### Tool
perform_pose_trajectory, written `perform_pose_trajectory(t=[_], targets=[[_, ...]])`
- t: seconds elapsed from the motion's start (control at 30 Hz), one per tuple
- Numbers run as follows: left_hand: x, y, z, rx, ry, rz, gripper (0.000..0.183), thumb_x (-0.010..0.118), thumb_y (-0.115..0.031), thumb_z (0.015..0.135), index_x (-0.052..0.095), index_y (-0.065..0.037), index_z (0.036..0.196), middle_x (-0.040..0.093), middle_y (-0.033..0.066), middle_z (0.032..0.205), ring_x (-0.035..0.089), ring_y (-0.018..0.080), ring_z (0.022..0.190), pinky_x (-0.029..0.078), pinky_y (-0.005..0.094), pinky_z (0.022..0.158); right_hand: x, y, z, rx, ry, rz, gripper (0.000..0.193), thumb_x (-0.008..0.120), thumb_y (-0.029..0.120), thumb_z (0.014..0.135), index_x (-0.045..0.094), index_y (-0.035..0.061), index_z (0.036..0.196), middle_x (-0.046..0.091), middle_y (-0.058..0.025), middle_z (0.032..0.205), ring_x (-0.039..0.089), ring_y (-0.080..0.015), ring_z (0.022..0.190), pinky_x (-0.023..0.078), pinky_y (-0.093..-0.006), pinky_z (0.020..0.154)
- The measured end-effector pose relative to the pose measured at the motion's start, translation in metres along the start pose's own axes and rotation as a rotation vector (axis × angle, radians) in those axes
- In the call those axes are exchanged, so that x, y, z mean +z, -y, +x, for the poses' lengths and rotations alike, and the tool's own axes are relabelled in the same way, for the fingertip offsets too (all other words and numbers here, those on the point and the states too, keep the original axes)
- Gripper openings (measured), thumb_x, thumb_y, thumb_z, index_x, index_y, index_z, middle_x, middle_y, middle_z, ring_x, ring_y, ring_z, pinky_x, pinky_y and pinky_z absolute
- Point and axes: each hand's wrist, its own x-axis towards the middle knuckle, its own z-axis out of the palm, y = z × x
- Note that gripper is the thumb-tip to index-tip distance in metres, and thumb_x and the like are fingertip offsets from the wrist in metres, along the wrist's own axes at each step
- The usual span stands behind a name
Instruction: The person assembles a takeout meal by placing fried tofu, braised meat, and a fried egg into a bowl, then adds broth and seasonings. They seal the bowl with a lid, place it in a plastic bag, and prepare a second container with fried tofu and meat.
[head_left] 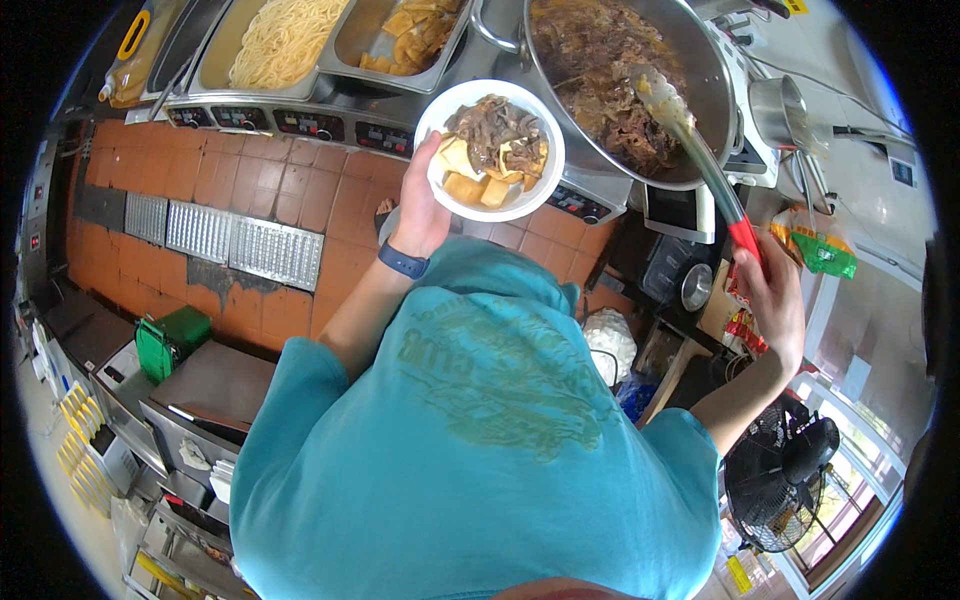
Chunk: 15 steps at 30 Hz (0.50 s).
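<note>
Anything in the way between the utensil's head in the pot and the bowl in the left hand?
Yes: the left rim of the steel pot. The red-handled utensil has its head inside, at the meat; the white bowl in the left hand is outside, to the left. Nothing visible above that rim.

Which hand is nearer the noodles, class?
Left. In the picture, the left hand, holding the bowl, is below-right of the noodles; the right hand, holding the utensil, is farther right.
</note>
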Motion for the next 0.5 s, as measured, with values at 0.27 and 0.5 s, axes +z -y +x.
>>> perform_pose_trajectory(t=[0.27,0.5], targets=[[0.006,-0.004,-0.008,0.021,-0.003,0.006,0.053,0.052,-0.039,0.101,0.045,-0.004,0.141,0.056,0.0094,0.138,0.052,0.0212,0.127,0.04,0.0356,0.108,0.022,0.032,-0.013,-0.032,0.133,-0.036,0.032,0.066,0.029,0.094,0.062,0.0017,0.11,0.054,-0.0043,0.065,0.053,-0.0122,0.059,0.042,-0.0318,0.055],[0.001,-0.006,-0.015,0.013,-0.031,-0.001,0.051,0.051,-0.039,0.101,0.046,-0.005,0.139,0.056,0.008,0.137,0.053,0.0194,0.125,0.04,0.0343,0.107,0.065,0.042,0.018,-0.264,0.106,-0.261,0.027,0.063,0.029,0.096,0.06,0.0034,0.103,0.056,-0.0191,0.065,0.058,-0.0337,0.061,0.044,-0.0411,0.058]])
